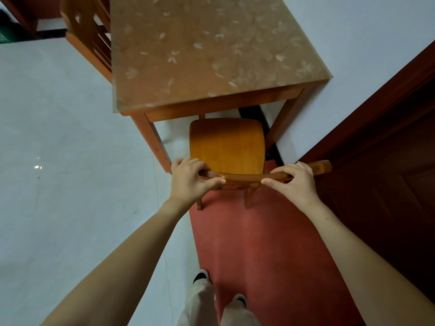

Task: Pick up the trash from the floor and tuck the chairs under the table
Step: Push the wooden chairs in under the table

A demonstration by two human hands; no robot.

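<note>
Head view: we record the chair [227, 144] at the near end of the tabletop [200, 55]. The front edge of its seat meets the tabletop's edge and most of the seat is exposed. The left hand [188, 177] and right hand [296, 182] each grip the top rail [244, 176], fingers curled over it. A second chair [87, 36] stands against the tabletop's left side.

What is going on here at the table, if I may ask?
A person standing on a red mat grips the top rail of a wooden chair with the left hand and the right hand. The chair faces the table, its seat mostly out in front of the table's edge, not yet tucked under. A second chair stands close against the table's side.
</note>
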